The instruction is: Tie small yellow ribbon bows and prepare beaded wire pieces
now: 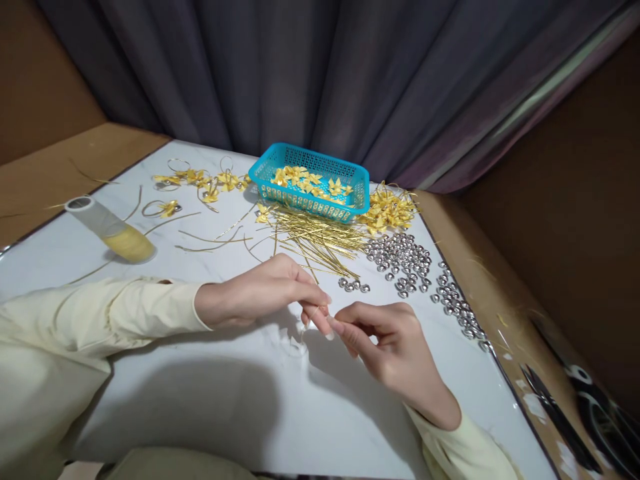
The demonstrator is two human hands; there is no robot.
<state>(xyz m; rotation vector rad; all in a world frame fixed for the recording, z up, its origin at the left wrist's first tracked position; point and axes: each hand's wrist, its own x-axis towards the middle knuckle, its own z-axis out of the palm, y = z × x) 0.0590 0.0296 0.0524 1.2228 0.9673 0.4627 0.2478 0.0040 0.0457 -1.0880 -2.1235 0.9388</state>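
Observation:
My left hand point(280, 290) reaches in over the white table point(210, 393), its fingertips close together. My right hand point(390, 340) meets it from the right, thumb and index finger pinched. What lies between the fingertips is too small and too hidden to name. Just beyond my hands lies a bundle of thin gold wires point(320, 237). Several small silver bells or beads point(354, 285) rest close behind my right hand, with a larger pile of silver pieces point(403, 260) farther right.
A turquoise basket point(310, 203) at the back holds yellow ribbon-like flowers point(300, 177). More yellow flowers point(387, 210) are heaped beside it. Wire loops with flowers point(167, 209) lie left, near a leaning clear tube point(113, 230). Black-handled tools point(560, 420) lie along the right edge.

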